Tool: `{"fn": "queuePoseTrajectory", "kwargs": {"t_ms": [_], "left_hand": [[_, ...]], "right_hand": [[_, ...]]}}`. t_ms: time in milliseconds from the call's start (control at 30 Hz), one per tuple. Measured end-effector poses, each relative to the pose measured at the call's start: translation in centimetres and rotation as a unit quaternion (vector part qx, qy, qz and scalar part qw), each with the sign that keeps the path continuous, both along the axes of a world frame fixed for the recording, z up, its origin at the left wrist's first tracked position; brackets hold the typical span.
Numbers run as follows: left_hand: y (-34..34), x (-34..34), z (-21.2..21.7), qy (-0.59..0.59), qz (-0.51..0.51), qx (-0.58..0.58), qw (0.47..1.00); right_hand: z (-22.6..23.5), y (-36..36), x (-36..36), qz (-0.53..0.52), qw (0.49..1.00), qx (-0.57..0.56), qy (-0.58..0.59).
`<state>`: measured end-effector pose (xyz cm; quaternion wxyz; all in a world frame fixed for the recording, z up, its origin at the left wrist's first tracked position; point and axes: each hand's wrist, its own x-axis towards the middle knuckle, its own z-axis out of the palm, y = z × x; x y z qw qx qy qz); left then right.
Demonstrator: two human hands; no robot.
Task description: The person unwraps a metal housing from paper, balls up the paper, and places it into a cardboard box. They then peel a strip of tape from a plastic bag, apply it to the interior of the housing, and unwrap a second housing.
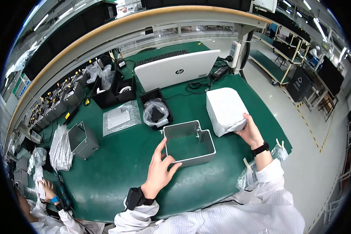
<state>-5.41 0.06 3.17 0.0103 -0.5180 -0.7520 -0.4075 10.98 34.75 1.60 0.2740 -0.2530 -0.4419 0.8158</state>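
A grey metal housing (195, 159), open at the top with a notched far corner, stands on the green table in front of me. My left hand (158, 173) is at its near left corner, index finger against the left wall and thumb apart near the front wall. To the right is a white wrapped box-shaped package (227, 105), its covering creased at the near corner. My right hand (250, 132) grips that package at its near right corner, thumb on the side and other fingers partly hidden. What lies inside the wrapping cannot be seen.
Behind stand a white monitor (177, 71) and black bins (115, 91). Bubble wrap with a flat plate (119, 118) lies left of a bag-lined bin (156, 111). Another grey housing (83, 142) stands left. Clear bags (247, 175) lie front right. A co-worker's hand (47, 190) works lower left.
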Motion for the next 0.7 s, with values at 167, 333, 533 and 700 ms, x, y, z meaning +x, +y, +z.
{"fn": "queuePoseTrajectory", "kwargs": {"t_ms": [167,333,533,700], "left_hand": [[-0.9,-0.4,-0.4,-0.045,-0.016,0.062,0.997],[-3.1,0.3,-0.8,-0.071,0.013,0.055,0.996],[-6.0,2.2,-0.5,-0.062,0.084,0.114,0.988],[-7.4,5.4,0.9,-0.323,0.126,0.216,0.913]], "right_hand": [[2.0,0.3,-0.4,-0.022,0.993,0.030,-0.113],[1.5,0.5,0.7,0.032,0.986,0.084,-0.140],[1.7,-2.9,1.9,-0.102,0.905,0.354,-0.211],[5.2,-12.8,5.9,0.101,0.849,0.514,-0.070]]}}
